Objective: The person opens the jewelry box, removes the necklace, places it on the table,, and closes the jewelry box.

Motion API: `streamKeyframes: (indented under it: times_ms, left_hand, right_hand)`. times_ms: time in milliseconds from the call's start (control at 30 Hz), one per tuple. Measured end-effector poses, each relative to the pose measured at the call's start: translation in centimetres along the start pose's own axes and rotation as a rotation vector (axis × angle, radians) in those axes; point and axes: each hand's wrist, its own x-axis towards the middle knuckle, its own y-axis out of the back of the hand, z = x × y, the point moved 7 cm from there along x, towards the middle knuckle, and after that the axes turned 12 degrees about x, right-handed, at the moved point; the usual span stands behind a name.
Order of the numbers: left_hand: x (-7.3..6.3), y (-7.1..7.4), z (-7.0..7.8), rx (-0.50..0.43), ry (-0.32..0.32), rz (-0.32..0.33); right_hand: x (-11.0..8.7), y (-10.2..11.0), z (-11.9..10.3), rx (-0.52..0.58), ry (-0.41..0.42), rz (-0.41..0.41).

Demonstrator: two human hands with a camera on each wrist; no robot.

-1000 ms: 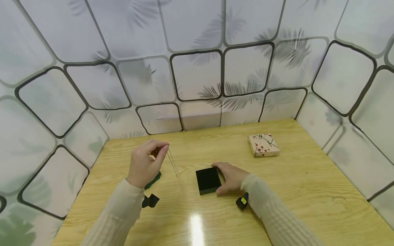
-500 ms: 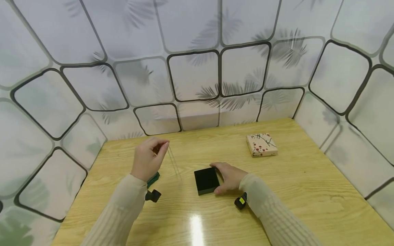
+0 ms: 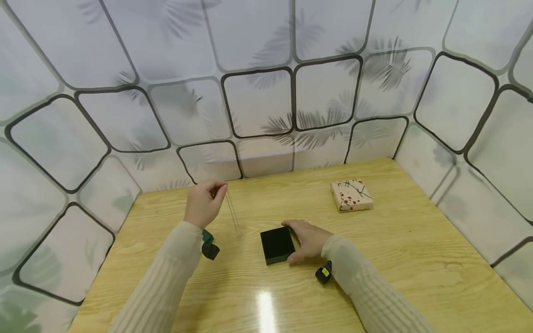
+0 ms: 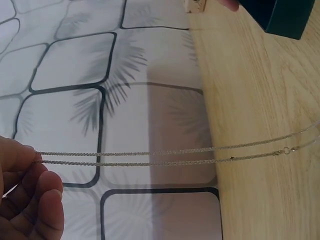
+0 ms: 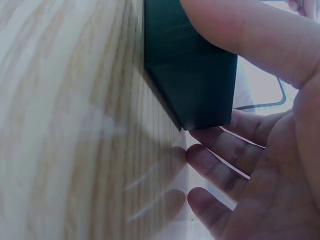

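My left hand [image 3: 204, 204] pinches a thin silver necklace [image 3: 233, 212] between thumb and fingertips. Its two strands hang down toward the table, left of a small dark green box [image 3: 272, 262]. In the left wrist view the necklace [image 4: 150, 153] stretches away from the fingers, with a small ring at its clasp [image 4: 287, 150]. My right hand [image 3: 309, 240] holds the box by its right side, thumb at the near corner and fingers at the far one. The box's inside looks black, and its contents cannot be made out. The right wrist view shows the box's wall [image 5: 200, 90] resting on the table.
A cream box with red blossoms [image 3: 351, 195] lies at the back right of the wooden table [image 3: 399, 259]. A dark green piece [image 3: 207, 236] is partly hidden behind my left wrist. A patterned curtain [image 3: 262, 101] encloses the table's back and sides.
My left hand has risen and moved away from me, lifting the necklace with it. The right hand and the dark green box stay in place while the head view shifts slightly.
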Motion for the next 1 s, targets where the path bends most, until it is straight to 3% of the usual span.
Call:
streamKeyframes:
  times_ms: [667,1000]
  left_hand:
    - [1.8,-5.1,-2.4,0.021,0.111,-0.190]
    - [2.0,-7.4,-4.0,0.026,0.163,-0.237]
  right_hand:
    - [0.0,0.0,-0.1,-0.007,-0.007,-0.010]
    - [-0.1,-0.1,-0.2,0.008,-0.016,-0.009]
